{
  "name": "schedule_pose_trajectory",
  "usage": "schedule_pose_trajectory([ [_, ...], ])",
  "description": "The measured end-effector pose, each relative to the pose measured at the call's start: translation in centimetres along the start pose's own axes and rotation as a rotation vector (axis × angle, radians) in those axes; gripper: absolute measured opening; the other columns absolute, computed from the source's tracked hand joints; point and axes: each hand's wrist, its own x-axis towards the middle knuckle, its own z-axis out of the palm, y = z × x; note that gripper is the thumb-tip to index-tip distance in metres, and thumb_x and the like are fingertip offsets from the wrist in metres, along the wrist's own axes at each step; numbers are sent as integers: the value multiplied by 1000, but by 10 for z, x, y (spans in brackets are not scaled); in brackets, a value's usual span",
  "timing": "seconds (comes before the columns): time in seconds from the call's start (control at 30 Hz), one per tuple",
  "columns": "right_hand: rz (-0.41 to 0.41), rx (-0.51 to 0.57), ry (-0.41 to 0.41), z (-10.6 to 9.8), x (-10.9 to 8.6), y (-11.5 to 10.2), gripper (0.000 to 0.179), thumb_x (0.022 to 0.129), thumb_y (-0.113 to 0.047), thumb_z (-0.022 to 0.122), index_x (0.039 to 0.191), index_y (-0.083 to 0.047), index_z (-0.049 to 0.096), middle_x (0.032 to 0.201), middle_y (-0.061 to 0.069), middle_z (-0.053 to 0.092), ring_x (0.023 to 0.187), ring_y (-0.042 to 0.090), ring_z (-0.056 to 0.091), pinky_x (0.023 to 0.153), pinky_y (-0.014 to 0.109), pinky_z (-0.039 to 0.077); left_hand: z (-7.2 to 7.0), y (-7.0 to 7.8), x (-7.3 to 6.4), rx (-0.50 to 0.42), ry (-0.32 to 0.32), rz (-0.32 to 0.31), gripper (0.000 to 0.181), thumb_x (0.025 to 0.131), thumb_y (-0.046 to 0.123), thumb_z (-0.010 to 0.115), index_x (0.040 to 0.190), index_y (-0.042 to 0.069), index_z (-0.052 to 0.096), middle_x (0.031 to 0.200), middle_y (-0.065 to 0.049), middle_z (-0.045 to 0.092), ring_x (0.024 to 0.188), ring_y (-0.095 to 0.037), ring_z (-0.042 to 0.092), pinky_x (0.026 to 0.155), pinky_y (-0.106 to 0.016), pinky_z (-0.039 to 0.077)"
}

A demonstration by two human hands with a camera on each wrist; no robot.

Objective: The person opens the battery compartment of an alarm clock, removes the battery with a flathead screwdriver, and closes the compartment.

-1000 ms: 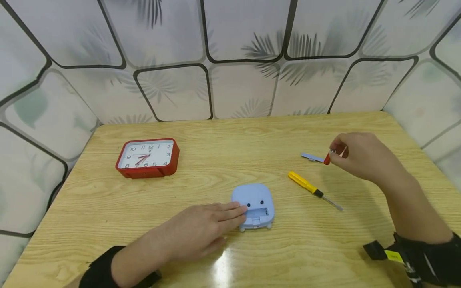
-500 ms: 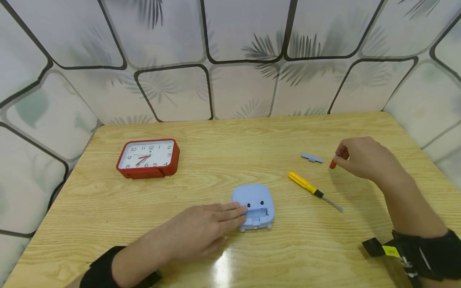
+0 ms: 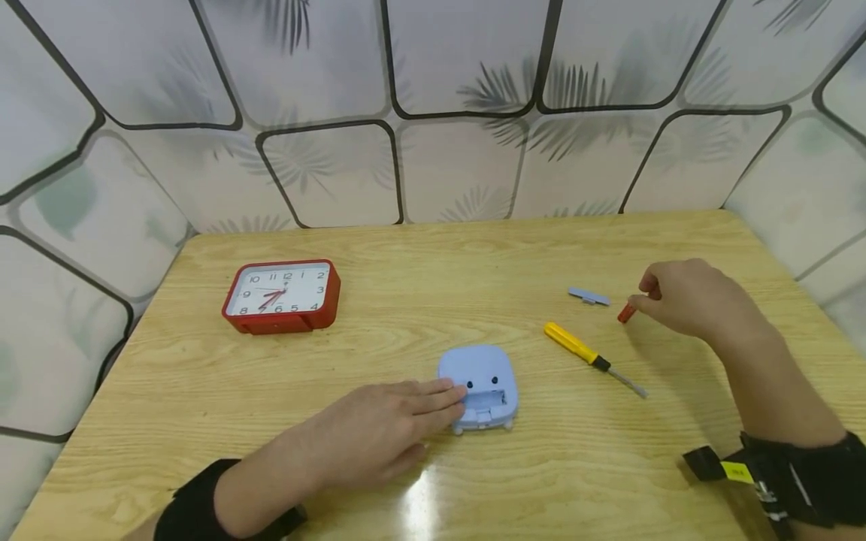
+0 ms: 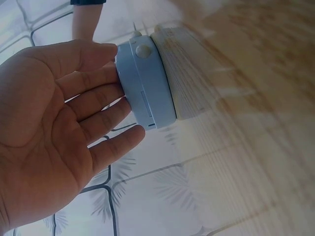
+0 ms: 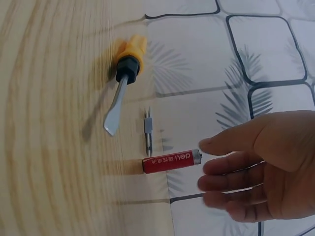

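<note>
Your R grip (image 3: 690, 297) had fingertips at the top of the red batt. (image 5: 170, 162); couldn't tell if they pinched it. Your L grip (image 3: 379, 424), fingers straight, touched the blue device (image 3: 475, 363). Prob. batt.-handling step; next move likely called for steady hold or clean release.

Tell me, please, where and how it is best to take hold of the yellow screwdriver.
Probably by the middle of its yellow handle, from above, closing across it: the flathead screwdriver lies flat on the table, its handle is thickest, and the metal shaft is thin.
</note>
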Motion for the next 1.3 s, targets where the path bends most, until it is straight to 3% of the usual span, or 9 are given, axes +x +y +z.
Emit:
schedule_pose_trajectory([
  [0.13, -95, 2, 161, 3, 0, -12, 29, 94, -17, 66, 110, 7, 68, 107, 23, 70, 101, 41, 61, 86, 56, 49, 0, 0, 0, 7, 5, 6, 54, 98, 24, 60, 148, 9, 49, 157, -2, 43, 144, -17, 41, 116, -31, 38],
  [0.23, -200, 57, 218, 9, 1, -27, 25, 92, -12, 68, 110, 5, 70, 109, 22, 70, 102, 41, 62, 88, 56, 50, -1, 0, 0, 2, 8, 6, 54, 98, 24, 60, 148, 9, 48, 156, -2, 43, 144, -17, 42, 116, -31, 38],
  [0.37, -286, 130, 88, 20, 2, -42, 30, 94, -12, 67, 118, 7, 67, 120, 25, 67, 99, 38, 68, 83, 51, 57, 0, 0, 0, -14, 8, 0, 54, 98, 24, 60, 149, 10, 48, 156, -2, 43, 144, -16, 41, 116, -31, 38],
  [0.53, -333, 79, -42, 35, 4, -49, 39, 95, -13, 65, 126, 11, 61, 137, 34, 53, 124, 50, 54, 100, 60, 47, 1, 0, 1, -9, 0, 0, 55, 98, 24, 60, 149, 10, 47, 157, -2, 43, 144, -16, 41, 116, -31, 38],
  [0.8, -325, 35, -41, 44, 10, -51, 23, 95, -8, 63, 114, 4, 67, 140, 43, 44, 128, 63, 41, 100, 71, 40, 0, -2, 0, -15, -16, -7, 56, 99, 25, 59, 151, 11, 45, 158, -1, 41, 146, -16, 39, 117, -31, 37],
  [0.9, -367, 49, -50, 43, 10, -53, 13, 96, -3, 59, 86, -7, 66, 110, 25, 68, 127, 57, 47, 102, 69, 40, 0, -2, -1, -16, -13, -9, 56, 99, 25, 59, 151, 11, 45, 158, -1, 41, 146, -16, 39, 116, -31, 37],
  [1.03, -397, 72, -49, 43, 8, -54, 35, 99, -1, 54, 68, -17, 50, 89, 5, 65, 127, 52, 50, 104, 66, 40, 0, -1, 0, -20, -7, -10, 55, 98, 24, 59, 150, 10, 46, 157, -2, 41, 145, -16, 40, 116, -31, 38],
  [1.17, -382, 82, -47, 43, 6, -54, 34, 99, -2, 53, 69, -18, 54, 117, 19, 66, 126, 52, 50, 104, 64, 41, 0, 0, 0, -18, -2, -5, 54, 98, 23, 59, 149, 10, 47, 157, -2, 42, 145, -16, 40, 116, -31, 38],
  [1.3, -398, 71, -20, 41, 6, -54, 19, 97, -1, 58, 86, -10, 70, 123, 23, 65, 122, 48, 55, 100, 59, 47, 0, 0, 0, -1, 5, 1, 54, 98, 23, 60, 149, 9, 48, 156, -2, 43, 144, -16, 41, 116, -31, 37],
])
